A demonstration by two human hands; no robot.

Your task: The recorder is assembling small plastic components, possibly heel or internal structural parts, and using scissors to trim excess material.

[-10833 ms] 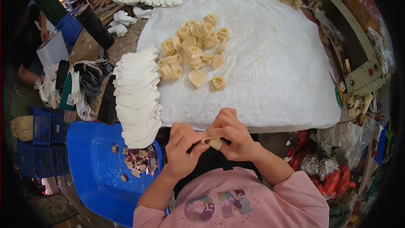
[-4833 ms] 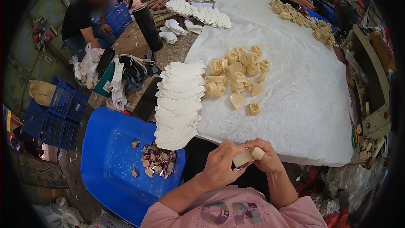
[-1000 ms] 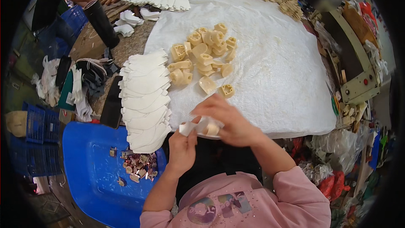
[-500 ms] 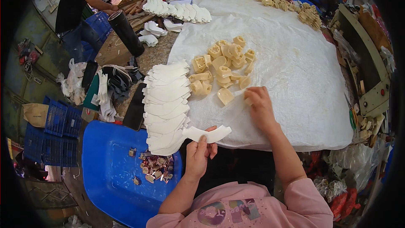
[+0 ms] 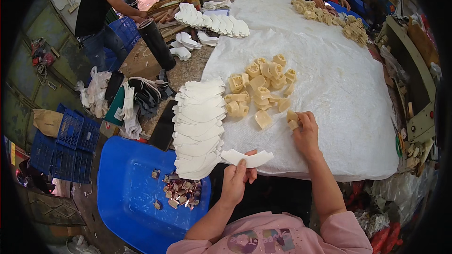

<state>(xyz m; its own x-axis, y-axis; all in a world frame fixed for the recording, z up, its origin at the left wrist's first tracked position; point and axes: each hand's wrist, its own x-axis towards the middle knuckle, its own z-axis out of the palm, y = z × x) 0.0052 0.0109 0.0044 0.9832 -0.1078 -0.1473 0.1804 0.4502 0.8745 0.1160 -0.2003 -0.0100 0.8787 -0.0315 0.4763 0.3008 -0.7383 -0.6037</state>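
Head view: curved white piece (image 5: 248, 159) pinched between thumb and fingers of left hand (image 5: 237, 177), just off the near edge of the white cloth (image 5: 339, 89). Right hand (image 5: 305, 129) resting on that cloth, fingers closed around a tan block (image 5: 292, 117). Loose tan block pile (image 5: 258, 89) just beyond. Overlapping white stack (image 5: 197, 124) along the cloth's left edge; blue tub (image 5: 127, 193) beside it.

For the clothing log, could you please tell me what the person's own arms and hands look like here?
Both hands are bare: no gloves, rings or wristbands show on the left hand or the right hand. The forearms are uncovered too. Short pink sleeves of a pink top with a printed chest design end near the elbows.
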